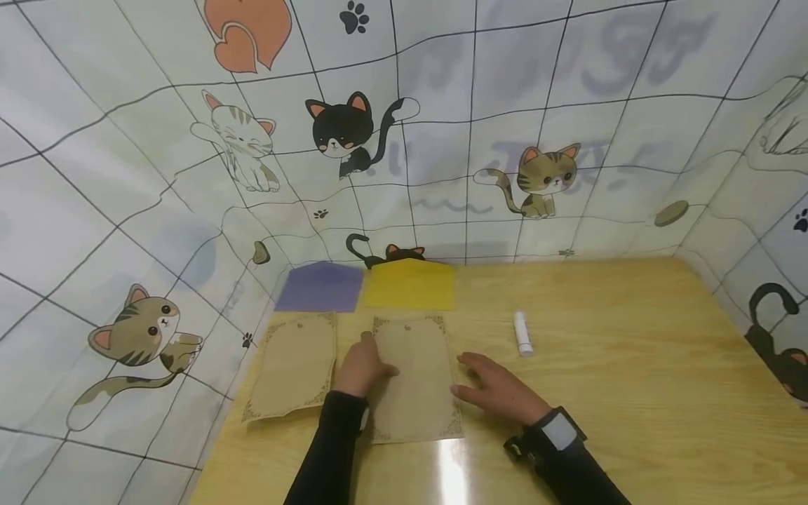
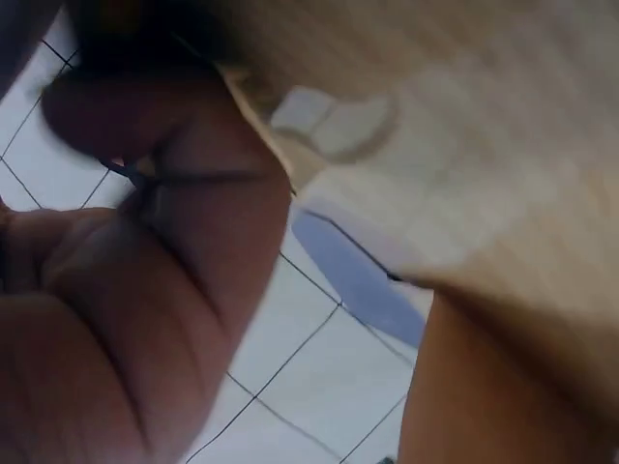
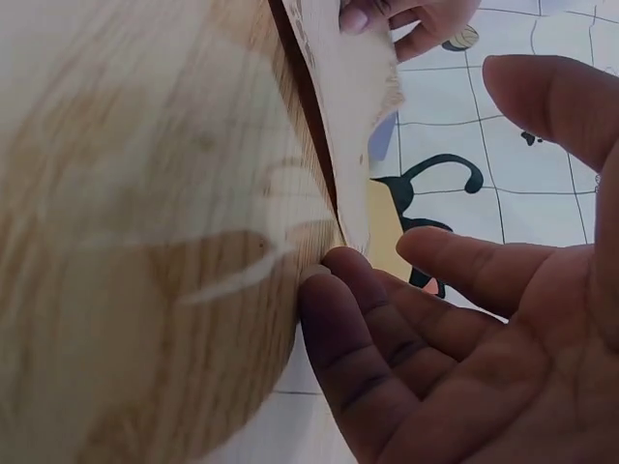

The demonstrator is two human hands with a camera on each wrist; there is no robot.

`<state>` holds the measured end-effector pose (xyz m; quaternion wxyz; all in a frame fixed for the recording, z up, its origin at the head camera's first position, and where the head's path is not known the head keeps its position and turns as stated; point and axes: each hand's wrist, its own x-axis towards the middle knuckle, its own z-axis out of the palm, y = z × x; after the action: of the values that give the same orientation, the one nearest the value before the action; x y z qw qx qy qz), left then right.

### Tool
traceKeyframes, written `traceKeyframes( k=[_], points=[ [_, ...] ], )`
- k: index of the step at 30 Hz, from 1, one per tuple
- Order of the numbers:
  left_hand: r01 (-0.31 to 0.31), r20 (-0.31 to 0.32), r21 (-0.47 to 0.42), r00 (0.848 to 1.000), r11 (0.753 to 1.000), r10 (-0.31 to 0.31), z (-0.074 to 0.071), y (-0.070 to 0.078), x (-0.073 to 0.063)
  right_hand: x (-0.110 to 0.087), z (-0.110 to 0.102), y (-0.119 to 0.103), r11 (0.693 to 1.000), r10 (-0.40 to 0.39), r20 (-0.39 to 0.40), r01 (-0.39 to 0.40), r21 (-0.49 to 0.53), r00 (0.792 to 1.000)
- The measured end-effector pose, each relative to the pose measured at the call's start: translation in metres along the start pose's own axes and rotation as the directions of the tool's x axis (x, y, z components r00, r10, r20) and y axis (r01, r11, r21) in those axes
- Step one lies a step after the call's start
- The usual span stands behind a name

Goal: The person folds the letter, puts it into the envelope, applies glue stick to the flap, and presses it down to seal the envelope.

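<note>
A tan sheet of paper [image 1: 416, 400] with ornate corner borders lies on the wooden table in front of me. My left hand [image 1: 362, 368] rests at its left edge, the thumb lying over the sheet. In the left wrist view its fingers [image 2: 174, 261] are close and blurred. Beside the sheet's right edge, my right hand [image 1: 499, 389] has its thumb and fingers spread and holds nothing. The right wrist view shows its fingertips [image 3: 334, 309] down at the tabletop, close to the paper's edge.
A second bordered tan sheet [image 1: 293, 368] lies on the left, its lower edge slightly raised. Behind are a purple envelope [image 1: 320, 287] and a yellow envelope [image 1: 409, 286]. A white glue stick [image 1: 522, 334] lies right of the centre sheet. Cat-printed cloth [image 1: 435, 175] hangs around the table [image 1: 631, 365].
</note>
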<state>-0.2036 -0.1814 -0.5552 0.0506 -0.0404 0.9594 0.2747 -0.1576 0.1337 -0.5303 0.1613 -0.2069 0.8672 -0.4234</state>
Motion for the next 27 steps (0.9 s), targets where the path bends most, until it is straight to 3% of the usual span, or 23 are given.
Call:
traceKeyframes(
  k=[4,7,10,14,16,19,23,26,27],
  points=[
    [-0.132,0.052,-0.084,0.989,0.988,0.136,0.008,-0.017,0.001,0.000,0.002,0.003,0.999,0.023,-0.003,-0.023,0.029,1.000],
    [-0.199,0.096,-0.214,0.970,0.957,0.223,-0.001,-0.013,-0.005,0.001,0.000,0.004,0.996,0.057,-0.024,-0.056,0.067,0.998],
    [-0.183,0.133,-0.401,0.958,0.898,0.254,-0.016,0.007,-0.017,0.003,-0.003,0.008,0.983,0.114,-0.066,-0.103,0.150,0.991],
    [-0.102,0.150,-0.636,0.956,0.765,0.252,-0.027,0.034,-0.029,0.003,-0.009,0.013,0.946,0.159,-0.129,-0.113,0.304,0.979],
    [-0.080,0.156,-0.693,0.954,0.716,0.257,-0.027,0.041,-0.032,0.002,-0.012,0.015,0.927,0.149,-0.168,-0.079,0.366,0.974],
    [-0.036,0.200,-0.728,0.944,0.684,0.263,-0.025,0.044,-0.032,0.000,-0.017,0.018,0.879,0.130,-0.203,-0.018,0.476,0.971],
    [-0.009,0.252,-0.741,0.923,0.671,0.290,-0.021,0.036,-0.030,-0.003,-0.023,0.024,0.837,0.121,-0.218,0.019,0.547,0.968],
    [-0.015,0.227,-0.756,0.931,0.654,0.284,-0.017,0.030,-0.027,-0.006,-0.025,0.028,0.836,0.122,-0.221,0.020,0.549,0.968],
    [-0.026,0.207,-0.760,0.938,0.649,0.279,-0.016,0.029,-0.027,-0.007,-0.025,0.029,0.810,0.133,-0.216,0.020,0.587,0.967]
  ],
)
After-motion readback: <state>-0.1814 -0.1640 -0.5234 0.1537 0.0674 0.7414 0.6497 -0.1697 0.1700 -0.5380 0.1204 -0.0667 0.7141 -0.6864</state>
